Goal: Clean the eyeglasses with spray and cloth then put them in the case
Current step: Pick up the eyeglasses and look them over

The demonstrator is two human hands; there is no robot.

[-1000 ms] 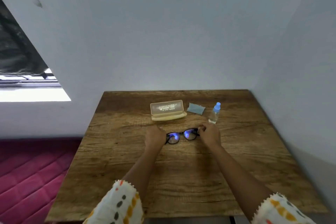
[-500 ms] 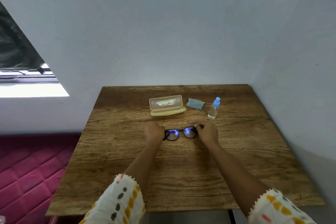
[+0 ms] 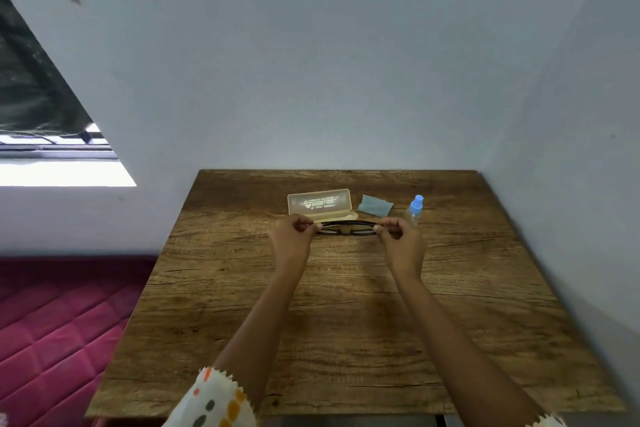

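Lifted off the desk (image 3: 346, 322) now: eyeglasses (image 3: 346, 228), pinched at each end by left hand (image 3: 292, 239) and right hand (image 3: 401, 243). Open case (image 3: 320, 206), cloth (image 3: 375, 207), spray bottle (image 3: 414, 211) lined along the far side.

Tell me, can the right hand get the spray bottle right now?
Probably not yet: the right hand and left hand both pinch the eyeglasses. The spray bottle stands just beyond it, nothing between; it must let go first.

Black-framed eyeglasses (image 3: 346, 228) seen nearly edge-on at frame centre, pinched at both ends, beige case (image 3: 321, 205) open just behind, lid upright, crumpled blue-grey cloth (image 3: 375, 207) to its right, clear spray bottle (image 3: 414, 211) with blue cap upright, farthest right
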